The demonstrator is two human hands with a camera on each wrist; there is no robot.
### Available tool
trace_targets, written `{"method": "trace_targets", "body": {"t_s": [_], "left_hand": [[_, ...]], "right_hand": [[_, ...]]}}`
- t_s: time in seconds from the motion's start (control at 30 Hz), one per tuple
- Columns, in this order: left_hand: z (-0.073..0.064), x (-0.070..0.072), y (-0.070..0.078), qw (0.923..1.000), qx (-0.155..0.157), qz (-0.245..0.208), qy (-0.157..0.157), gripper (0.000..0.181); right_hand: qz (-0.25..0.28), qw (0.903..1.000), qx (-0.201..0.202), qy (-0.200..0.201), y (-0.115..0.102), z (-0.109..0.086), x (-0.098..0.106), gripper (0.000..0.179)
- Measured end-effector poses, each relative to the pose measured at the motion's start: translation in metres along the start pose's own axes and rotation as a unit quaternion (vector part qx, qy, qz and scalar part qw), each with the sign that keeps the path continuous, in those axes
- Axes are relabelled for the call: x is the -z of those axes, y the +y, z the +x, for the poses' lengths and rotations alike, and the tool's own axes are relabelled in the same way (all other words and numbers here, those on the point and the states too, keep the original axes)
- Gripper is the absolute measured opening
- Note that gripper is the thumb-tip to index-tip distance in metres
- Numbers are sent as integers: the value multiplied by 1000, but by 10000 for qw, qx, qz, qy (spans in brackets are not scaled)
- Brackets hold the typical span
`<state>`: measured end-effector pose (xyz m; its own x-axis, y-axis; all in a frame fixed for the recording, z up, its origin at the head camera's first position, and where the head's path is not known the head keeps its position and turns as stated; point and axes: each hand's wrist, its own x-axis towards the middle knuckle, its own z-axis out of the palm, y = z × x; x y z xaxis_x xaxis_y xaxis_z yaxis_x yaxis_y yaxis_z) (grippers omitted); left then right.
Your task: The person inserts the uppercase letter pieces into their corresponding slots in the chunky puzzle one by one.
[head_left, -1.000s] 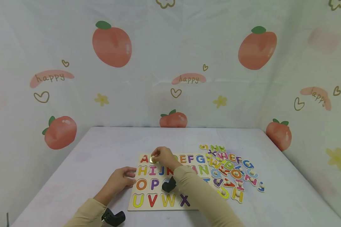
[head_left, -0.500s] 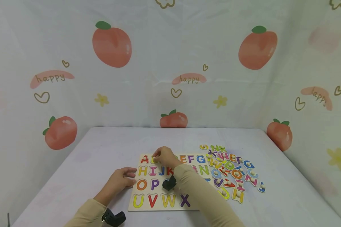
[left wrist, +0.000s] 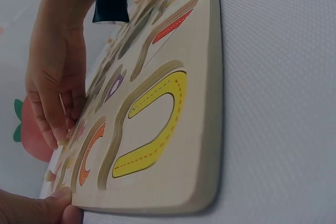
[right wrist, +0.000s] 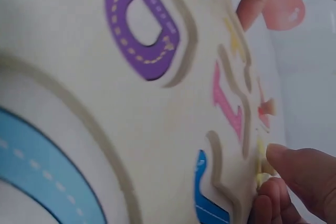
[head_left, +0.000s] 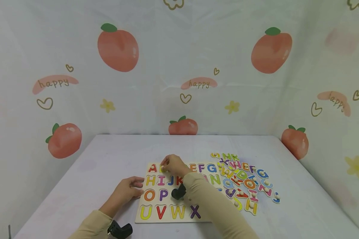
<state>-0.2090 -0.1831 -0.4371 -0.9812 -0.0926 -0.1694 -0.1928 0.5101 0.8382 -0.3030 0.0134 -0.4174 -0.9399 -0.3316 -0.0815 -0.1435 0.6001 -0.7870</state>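
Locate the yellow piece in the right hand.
In the head view, the yellow piece is pinched by the right hand toward the left end of the top row of the board, just right of the red A.

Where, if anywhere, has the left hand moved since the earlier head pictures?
No: judged against the letter board, the left hand stays at the same stretch of left edge, with no visible shift.

Plain beige slvs [head_left: 91,225], bare hands [head_left: 126,191], blk curved wrist cams [head_left: 119,229] w/ small dots
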Motion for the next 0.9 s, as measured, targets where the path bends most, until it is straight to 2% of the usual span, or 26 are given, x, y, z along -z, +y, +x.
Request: {"method": "trace_targets", "body": {"t_s": [0.17, 0.3, 0.5, 0.67, 0.9], "left_hand": [[1, 0, 1, 10000, -18, 38, -27, 46], [2, 1, 1, 10000, -13, 71, -69, 46], [2, 0, 0, 9999, -38, 60, -91, 46], [2, 0, 0, 9999, 39, 101, -70, 47], [0, 2, 1, 9999, 75, 110, -109, 46]], "right_hand": [[181, 9998, 41, 54, 1, 1, 12, 15], [372, 9987, 323, 134, -1, -2, 29, 20], [680, 9940, 776, 349, -1, -18, 62, 24], [945, 9908, 766, 592, 16, -35, 84, 22], [1151, 9863, 732, 923, 55, -66, 117, 27]]}}
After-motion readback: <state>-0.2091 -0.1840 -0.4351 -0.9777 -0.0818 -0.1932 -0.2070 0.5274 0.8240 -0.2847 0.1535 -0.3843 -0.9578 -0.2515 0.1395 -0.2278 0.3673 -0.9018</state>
